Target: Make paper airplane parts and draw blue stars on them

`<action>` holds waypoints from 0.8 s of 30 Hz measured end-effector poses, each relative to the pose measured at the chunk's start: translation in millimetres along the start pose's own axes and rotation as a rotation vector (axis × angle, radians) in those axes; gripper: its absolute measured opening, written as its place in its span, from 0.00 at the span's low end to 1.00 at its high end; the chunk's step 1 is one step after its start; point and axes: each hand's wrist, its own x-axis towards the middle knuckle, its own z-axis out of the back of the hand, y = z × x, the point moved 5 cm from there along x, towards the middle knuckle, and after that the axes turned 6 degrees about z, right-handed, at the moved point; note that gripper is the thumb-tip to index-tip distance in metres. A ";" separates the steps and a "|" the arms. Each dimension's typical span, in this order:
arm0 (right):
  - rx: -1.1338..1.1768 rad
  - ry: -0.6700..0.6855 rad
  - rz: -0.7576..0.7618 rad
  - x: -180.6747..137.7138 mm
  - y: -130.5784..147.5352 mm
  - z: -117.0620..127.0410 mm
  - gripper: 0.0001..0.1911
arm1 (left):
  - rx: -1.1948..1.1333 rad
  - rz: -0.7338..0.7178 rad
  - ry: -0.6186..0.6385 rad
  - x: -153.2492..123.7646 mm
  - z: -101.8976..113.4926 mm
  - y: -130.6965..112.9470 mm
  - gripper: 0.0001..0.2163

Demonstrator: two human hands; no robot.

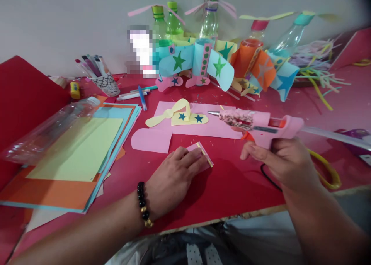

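We hold a pink hot glue gun (261, 123) nearly level above a red craft table (226, 195), our right hand (279, 158) closed around its grip, with the fingers (251, 151) curled beneath the body. Our left hand (174, 176), a black bead bracelet (142, 201) at the wrist, lies open and flat, fingers extended, pressing a small folded pink paper strip (199, 157) with yellow edging onto the tabletop. The strip sits under those fingertips, between our two hands. The gun's long axis runs almost straight across our view, its metal nozzle (213, 113) pointing left over a pink card cutout (199, 125) toward a yellow paper cutout with blue stars (185, 118), and a long glue stick (333, 135) trails out to the right. Good work here, we judge, rests on keeping the paper pinned flat and the hot tip clear of our fingers. Behind, plastic bottles decked in paper stars (203, 60) line the wall; a stack of coloured card (72, 157) lies to our left.
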 end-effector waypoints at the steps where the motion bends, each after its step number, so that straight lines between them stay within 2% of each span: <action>1: 0.005 0.003 -0.007 0.2 0.0 -1.3 0.12 | -0.005 0.004 0.008 -0.3 -0.3 0.2 0.21; 7: 0.107 0.098 0.014 6.7 4.9 -16.7 0.20 | -0.029 0.041 0.039 -1.3 -2.2 1.8 0.21; 9: 0.076 0.082 0.008 7.7 4.6 -18.9 0.17 | -0.027 0.044 0.025 -1.6 -1.7 1.8 0.21; 12: -0.060 -0.019 -0.042 8.0 3.4 -14.3 0.08 | -0.039 0.035 0.002 -2.0 -1.1 1.7 0.21; 15: -0.173 -0.043 -0.023 11.9 10.9 -8.6 0.07 | -0.067 0.043 -0.002 -2.2 -1.8 2.9 0.21; 18: -0.153 0.075 0.032 18.0 20.6 -11.0 0.07 | -0.080 0.067 0.011 -1.8 -3.1 4.4 0.21; 24: -0.104 0.289 -0.094 4.2 8.2 -22.2 0.14 | -0.093 0.054 0.019 -0.8 -2.1 3.1 0.19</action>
